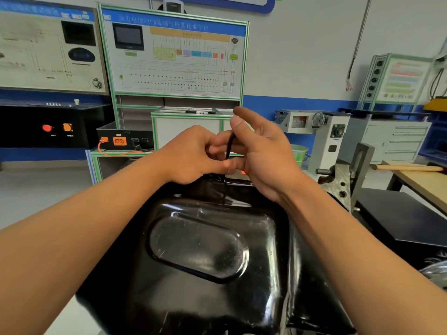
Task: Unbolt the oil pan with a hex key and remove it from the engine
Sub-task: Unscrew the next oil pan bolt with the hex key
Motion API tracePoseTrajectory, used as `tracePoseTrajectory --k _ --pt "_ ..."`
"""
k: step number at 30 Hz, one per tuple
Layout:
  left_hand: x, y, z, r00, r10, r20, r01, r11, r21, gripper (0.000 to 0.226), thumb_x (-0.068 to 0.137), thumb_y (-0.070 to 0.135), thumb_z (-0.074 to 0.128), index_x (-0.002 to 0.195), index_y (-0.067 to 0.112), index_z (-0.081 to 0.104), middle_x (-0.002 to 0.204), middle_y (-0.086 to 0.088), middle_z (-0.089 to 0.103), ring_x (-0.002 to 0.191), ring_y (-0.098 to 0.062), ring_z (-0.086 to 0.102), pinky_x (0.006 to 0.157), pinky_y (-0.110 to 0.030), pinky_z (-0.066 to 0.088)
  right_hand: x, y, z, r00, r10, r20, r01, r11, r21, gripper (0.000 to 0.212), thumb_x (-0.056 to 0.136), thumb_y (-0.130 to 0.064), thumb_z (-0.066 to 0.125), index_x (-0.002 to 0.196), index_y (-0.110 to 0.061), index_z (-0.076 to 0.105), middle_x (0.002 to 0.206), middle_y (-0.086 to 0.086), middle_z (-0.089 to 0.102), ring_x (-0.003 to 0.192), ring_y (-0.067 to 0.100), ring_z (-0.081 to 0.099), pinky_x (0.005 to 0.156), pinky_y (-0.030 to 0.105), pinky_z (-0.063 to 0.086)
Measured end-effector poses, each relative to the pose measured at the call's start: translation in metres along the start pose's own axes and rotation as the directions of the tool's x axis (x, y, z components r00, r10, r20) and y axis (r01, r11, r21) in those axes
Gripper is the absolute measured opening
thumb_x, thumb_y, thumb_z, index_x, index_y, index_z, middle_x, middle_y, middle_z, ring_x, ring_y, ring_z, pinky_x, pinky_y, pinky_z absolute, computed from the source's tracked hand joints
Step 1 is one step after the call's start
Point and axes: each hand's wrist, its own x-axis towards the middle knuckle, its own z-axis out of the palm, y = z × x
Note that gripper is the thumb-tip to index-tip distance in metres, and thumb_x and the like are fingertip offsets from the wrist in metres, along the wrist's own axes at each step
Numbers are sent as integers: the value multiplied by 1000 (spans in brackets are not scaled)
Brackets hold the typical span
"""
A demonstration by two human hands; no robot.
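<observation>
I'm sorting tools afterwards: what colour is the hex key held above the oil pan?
Black; the hex key shows best in the head view.

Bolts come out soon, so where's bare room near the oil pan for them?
The dark surface right of the metal bracket looks bare. The wooden bench beyond has room beside the wooden handle. Crowded: far edge of the oil pan, where left hand and right hand hold the hex key.

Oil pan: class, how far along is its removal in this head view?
Done: nothing certain; removed bolts cannot be counted. In hand: the left hand and right hand pinch the hex key, upright at the far edge of the oil pan. Left: the pan sits in place, not yet lifted off.
</observation>
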Motion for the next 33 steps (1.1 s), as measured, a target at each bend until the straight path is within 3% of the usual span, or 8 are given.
tracePoseTrajectory --k 3,7,11,15,19,22,27,33 --pt "-2 2 1 1000 -24 3 24 1000 -9 31 81 15 80 65 -2 59 67 -23 58 66 -20 51 76 -46 49 3 2 0 999 12 -31 -14 998 -58 25 104 -25 52 126 -15 45 65 2 70 66 17 70 44 22 48" --pt "-1 3 0 999 -33 41 36 996 -77 50 81 9 78 43 23 49 48 9 46 54 -9 43 64 -30 41 4 2 4 998 -31 -51 21 981 -191 22 104 -28 53 110 -7 52 61 2 68 57 16 65 41 20 43" --pt "-2 0 -3 998 -13 60 20 993 -117 49 82 8 78 51 24 44 49 14 51 53 -1 46 62 -10 41 0 0 7 992 -99 -80 81 976 -200 20 100 -22 61 87 -6 62 68 11 70 53 15 63 41 20 44" --pt "-4 3 -4 998 2 56 1 998 -62 17 80 12 79 68 19 69 68 7 69 65 -7 60 71 -18 47 -4 -1 8 977 -215 14 201 884 -422 26 98 -22 65 77 -9 73 74 17 70 64 16 59 55 23 49" --pt "-8 14 -4 996 28 85 -24 999 -44 37 78 15 65 55 44 60 46 17 49 44 3 44 47 -7 34 -8 2 14 970 -202 137 244 823 -513 25 94 -24 69 73 -11 71 80 13 68 80 28 63 82 37 53" --pt "-7 16 -2 997 2 76 1 999 -46 29 70 23 61 44 35 54 41 15 41 41 -2 36 44 -9 28 -8 2 11 963 -263 63 255 806 -535 20 88 -20 76 73 -9 71 79 8 63 74 21 56 77 33 49" --pt "-2 10 -3 998 -34 50 37 998 -58 46 76 10 73 39 28 51 43 11 37 46 -5 31 49 -22 28 -8 5 11 920 -370 -129 203 731 -651 16 77 -29 85 87 -24 73 70 -12 65 64 0 58 67 20 49" --pt "-3 6 -5 999 -27 -28 26 999 -18 21 81 15 79 66 9 66 73 -24 65 69 -29 56 78 -46 48 -10 6 7 939 -344 -15 268 756 -597 35 99 -16 60 133 -6 59 76 -2 75 77 9 71 89 45 58"
